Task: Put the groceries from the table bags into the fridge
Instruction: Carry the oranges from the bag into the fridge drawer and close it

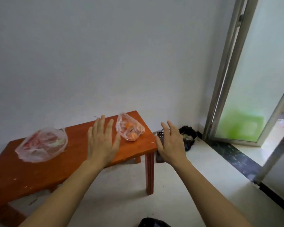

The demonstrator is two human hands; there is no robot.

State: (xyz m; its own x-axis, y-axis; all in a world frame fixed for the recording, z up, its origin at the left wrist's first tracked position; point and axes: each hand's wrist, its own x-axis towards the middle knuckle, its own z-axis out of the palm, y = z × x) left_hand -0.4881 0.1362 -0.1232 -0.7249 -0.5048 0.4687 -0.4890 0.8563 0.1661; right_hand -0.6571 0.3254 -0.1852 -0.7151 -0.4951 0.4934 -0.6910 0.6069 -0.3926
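Observation:
Two clear plastic bags lie on a low orange-brown wooden table (72,161). The small bag (129,128) near the table's far right corner holds orange fruit. The larger bag (41,145) on the left has red print and something pale green inside. My left hand (102,141) hovers flat over the table, fingers straight, just left of the small bag. My right hand (170,143) is stretched out past the table's right edge, fingers spread, holding nothing. No fridge is in view.
A white wall stands behind the table. A dark basket (161,136) and a black bag of scraps (188,136) sit on the floor by the right table leg. A glass sliding door (246,89) with a metal frame is at the right. Pale floor tiles lie below.

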